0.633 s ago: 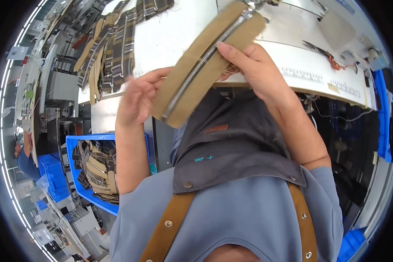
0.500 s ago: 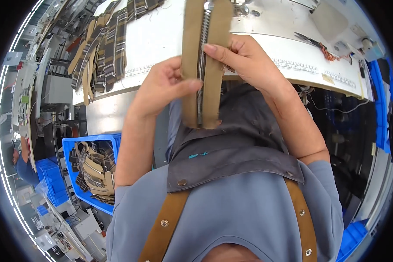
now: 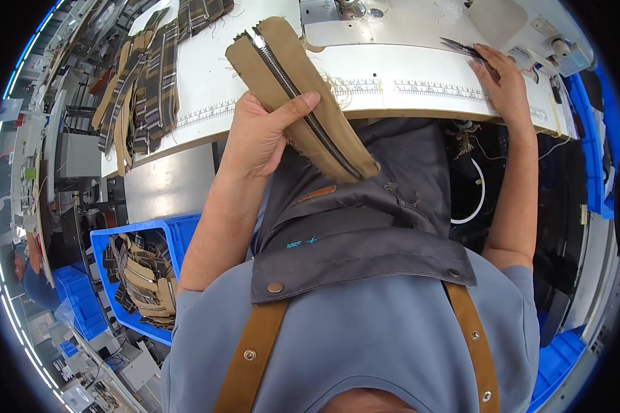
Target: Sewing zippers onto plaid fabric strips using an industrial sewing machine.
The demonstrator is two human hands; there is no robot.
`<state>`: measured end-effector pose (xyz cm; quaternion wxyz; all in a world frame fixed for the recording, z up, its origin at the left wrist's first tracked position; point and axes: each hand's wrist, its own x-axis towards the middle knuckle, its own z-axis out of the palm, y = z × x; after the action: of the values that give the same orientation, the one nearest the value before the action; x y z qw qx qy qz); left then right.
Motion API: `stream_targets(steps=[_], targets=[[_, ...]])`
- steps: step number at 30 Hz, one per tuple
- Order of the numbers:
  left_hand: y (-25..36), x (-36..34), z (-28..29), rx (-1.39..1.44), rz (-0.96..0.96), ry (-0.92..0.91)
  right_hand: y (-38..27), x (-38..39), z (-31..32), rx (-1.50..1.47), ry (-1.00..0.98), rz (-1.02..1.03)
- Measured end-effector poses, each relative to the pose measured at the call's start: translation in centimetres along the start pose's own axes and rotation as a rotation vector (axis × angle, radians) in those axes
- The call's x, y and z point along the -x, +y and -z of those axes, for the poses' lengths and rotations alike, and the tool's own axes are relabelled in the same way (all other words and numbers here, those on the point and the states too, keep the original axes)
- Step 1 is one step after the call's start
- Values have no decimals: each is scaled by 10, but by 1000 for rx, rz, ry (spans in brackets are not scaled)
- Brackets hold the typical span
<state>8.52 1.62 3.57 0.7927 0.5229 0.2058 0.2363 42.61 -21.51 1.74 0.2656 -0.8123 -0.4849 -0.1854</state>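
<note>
My left hand (image 3: pixel 265 134) grips a zipper panel (image 3: pixel 303 103), a long tan fabric strip with a dark metal zipper down its middle. The thumb presses on the zipper teeth, and the strip slants over the table's front edge. Loose threads hang off its right side. At the right of the table, my right hand (image 3: pixel 501 79) has its fingers closed round the handle end of a pair of scissors (image 3: pixel 456 45). The dark blades point left, and the handles are mostly hidden by the hand.
Several plaid and tan zipper strips (image 3: pixel 155 89) lie at the table's left. A sewing machine (image 3: pixel 523 27) stands at the back right. Printed rulers (image 3: pixel 434 89) run along the white table's front. Left of me, a blue bin (image 3: pixel 186 234) holds more strips.
My right hand has let go of the zipper panel and moved right to the scissors. The panel, now in my left hand alone, has tilted with its top to the left.
</note>
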Motion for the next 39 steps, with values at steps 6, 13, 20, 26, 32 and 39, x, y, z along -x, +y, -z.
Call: stream_targets(steps=[6, 13, 20, 26, 32, 39], targets=[[0, -3, -7, 78, -38, 89, -9, -21, -5, 327, -23, 303], [5, -2, -12, 113, -77, 72, -103, -6, -14, -559, -118, -35], [11, -13, -34, 184, -163, 56, -154, 10, 1, -872, -337, -131], [-4, -31, -65, 224, -164, 9, -148, 5, 9, -678, -246, -31], [-12, -34, -83, 262, -145, -10, -135, 5, 11, -776, -274, -148], [-18, -34, -92, 257, -175, -30, -129, 3, 4, -827, -199, -128]])
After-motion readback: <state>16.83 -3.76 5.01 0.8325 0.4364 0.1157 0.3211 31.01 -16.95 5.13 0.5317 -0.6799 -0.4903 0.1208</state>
